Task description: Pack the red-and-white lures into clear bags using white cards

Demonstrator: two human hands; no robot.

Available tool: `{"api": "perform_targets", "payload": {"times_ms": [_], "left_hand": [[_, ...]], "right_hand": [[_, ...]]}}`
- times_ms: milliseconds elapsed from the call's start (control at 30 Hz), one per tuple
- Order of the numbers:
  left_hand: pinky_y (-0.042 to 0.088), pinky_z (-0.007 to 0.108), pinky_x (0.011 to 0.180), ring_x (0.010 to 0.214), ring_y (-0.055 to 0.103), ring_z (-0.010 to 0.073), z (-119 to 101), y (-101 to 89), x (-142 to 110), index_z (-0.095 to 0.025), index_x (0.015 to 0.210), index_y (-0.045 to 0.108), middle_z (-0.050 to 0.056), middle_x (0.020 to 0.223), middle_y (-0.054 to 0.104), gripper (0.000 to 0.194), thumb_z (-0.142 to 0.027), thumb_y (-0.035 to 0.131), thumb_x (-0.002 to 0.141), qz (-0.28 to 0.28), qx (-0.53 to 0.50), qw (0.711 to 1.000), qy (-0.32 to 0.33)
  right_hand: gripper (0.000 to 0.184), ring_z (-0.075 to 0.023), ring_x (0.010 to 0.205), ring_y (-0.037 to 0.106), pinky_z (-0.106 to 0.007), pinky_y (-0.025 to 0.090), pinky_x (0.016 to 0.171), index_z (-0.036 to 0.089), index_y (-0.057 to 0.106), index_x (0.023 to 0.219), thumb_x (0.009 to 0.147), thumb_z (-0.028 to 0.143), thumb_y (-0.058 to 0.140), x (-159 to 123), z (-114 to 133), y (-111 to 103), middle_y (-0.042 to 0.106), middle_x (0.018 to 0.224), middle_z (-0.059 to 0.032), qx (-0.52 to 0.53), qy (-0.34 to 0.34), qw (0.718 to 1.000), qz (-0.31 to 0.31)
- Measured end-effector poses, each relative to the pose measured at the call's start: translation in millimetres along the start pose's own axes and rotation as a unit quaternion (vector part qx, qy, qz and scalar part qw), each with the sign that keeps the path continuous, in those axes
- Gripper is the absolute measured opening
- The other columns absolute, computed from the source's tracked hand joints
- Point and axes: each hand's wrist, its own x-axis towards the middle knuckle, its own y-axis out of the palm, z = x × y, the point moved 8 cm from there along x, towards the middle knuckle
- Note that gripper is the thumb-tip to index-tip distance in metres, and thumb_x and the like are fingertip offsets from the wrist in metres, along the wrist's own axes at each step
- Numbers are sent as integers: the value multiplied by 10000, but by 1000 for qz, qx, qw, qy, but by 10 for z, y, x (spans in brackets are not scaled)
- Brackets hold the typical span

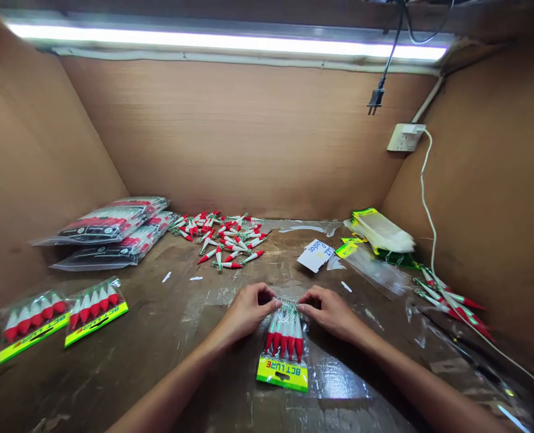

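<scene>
A clear plastic packet of red-and-white fishing lures (285, 340) lies flat before me, its yellow-green header card toward me. My left hand (254, 307) pinches the far left corner of this packet between thumb and fingers. At the far right corner, my right hand (323, 307) pinches the packet in the same way. Inside, several lures lie side by side, red tips toward the header and green hook ends between my hands. The exact edge under my fingertips is hidden.
Loose lures (231, 237) are heaped at the back. Filled bags (113, 228) are stacked at left, near two finished-looking packets (96, 310). At right lie a paper note (316, 255), flat header bags (379, 231) and more lures (456, 304). A black plug (376, 98) hangs above.
</scene>
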Motion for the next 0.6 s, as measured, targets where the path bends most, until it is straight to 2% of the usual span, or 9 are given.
{"api": "perform_targets", "payload": {"times_ms": [67,167,233,333,433,500,567,600], "left_hand": [[484,281,661,733,640,187,84,84,-8,-151,892,690,64,835,702,358,-458,768,727,23,-141,988,-56],[475,229,637,708,631,136,164,159,-70,-151,918,680,44,843,688,380,-461,789,727,33,-292,947,-133],[477,207,670,734,626,115,203,173,-108,-154,892,697,30,838,677,355,-449,803,726,20,-340,926,-164],[478,192,695,737,617,102,238,188,-126,-145,846,719,31,828,678,343,-431,834,696,-10,-364,915,-173],[492,209,706,726,625,110,223,255,-124,-136,846,724,43,838,688,356,-427,845,681,-28,-385,908,-163],[506,233,715,726,634,123,191,280,-140,-134,843,717,42,823,686,359,-432,841,685,-30,-405,900,-160],[517,249,712,724,640,132,160,185,-189,-133,846,709,38,806,684,361,-436,835,694,-33,-415,895,-157],[521,248,699,718,641,132,161,56,-232,-133,851,708,35,800,684,364,-435,836,693,-43,-412,897,-155]], "right_hand": [[279,-180,741,614,-287,452,701,171,730,886,838,438,668,3,-86,10,704,820,-36,93,29,995,6],[346,-125,585,521,-255,393,581,144,715,829,781,486,720,0,-190,11,646,681,-5,215,75,973,21],[357,-101,549,468,-242,352,547,137,706,798,749,487,753,-11,-210,-7,612,648,7,263,90,960,18],[346,-92,548,435,-236,327,539,136,685,745,741,472,767,-40,-193,-22,575,624,16,293,92,952,-2],[341,-95,545,433,-233,325,530,144,658,715,755,468,758,-66,-162,-10,545,599,25,292,87,952,-27],[333,-108,547,460,-240,359,535,150,660,722,798,469,716,-75,-121,-23,551,597,20,258,73,963,-36],[303,-152,639,551,-280,447,618,162,692,774,874,443,634,-77,-20,-114,619,680,-17,169,23,984,-56],[272,-190,759,600,-323,486,711,174,716,836,902,410,599,-80,56,-186,667,797,-50,101,-17,992,-73]]}}
